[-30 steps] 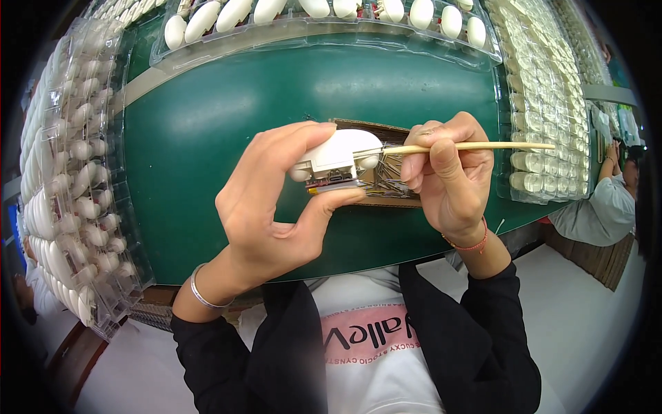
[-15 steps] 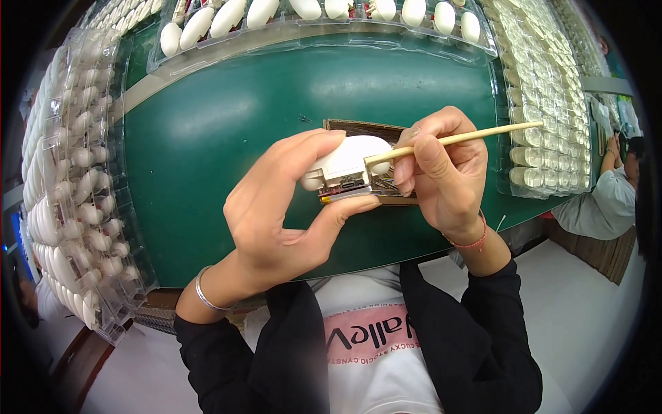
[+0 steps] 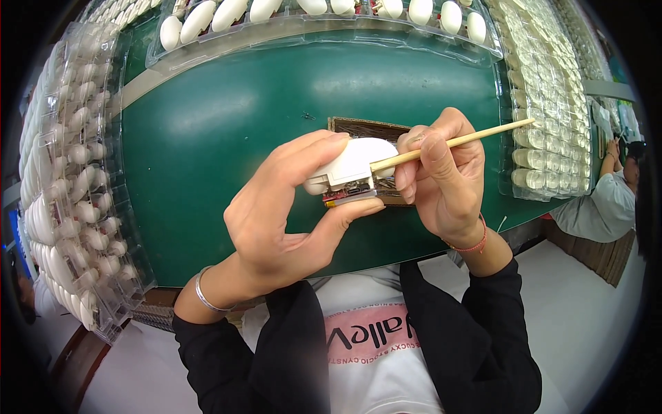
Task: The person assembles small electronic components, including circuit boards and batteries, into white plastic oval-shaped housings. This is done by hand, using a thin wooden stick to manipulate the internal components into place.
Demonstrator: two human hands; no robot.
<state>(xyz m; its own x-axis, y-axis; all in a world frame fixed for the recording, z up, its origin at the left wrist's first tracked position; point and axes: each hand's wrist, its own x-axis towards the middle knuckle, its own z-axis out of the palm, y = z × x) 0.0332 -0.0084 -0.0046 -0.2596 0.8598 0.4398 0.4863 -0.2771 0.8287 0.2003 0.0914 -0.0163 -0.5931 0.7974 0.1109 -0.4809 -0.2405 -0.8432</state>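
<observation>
Between the thumb and fingers of my left hand (image 3: pixel 279 207) is a white plastic device housing (image 3: pixel 357 160), rounded on top. Its side facing me is uncovered and shows a red circuit board (image 3: pixel 338 196) with a small metal port and a silvery piece with a yellow end below. My right hand (image 3: pixel 445 169) pinches a thin wooden stick (image 3: pixel 476 136) like a chopstick. The stick's left tip touches the housing's right side, and its other end points up to the right. Behind both hands lies a cardboard box (image 3: pixel 358 126), partly hidden, with small thin metal pieces inside.
The table top (image 3: pixel 200 159) is green. Clear plastic trays of white housings stand at the left (image 3: pixel 89 207) and along the far edge (image 3: pixel 324 26). Stacked trays of clear rounded parts (image 3: pixel 545 138) stand at the right. Beyond them sits another person (image 3: pixel 603 203).
The housing and my left fingers have shifted slightly to the right. My right hand has tilted the stick a little, its tip still against the housing.
</observation>
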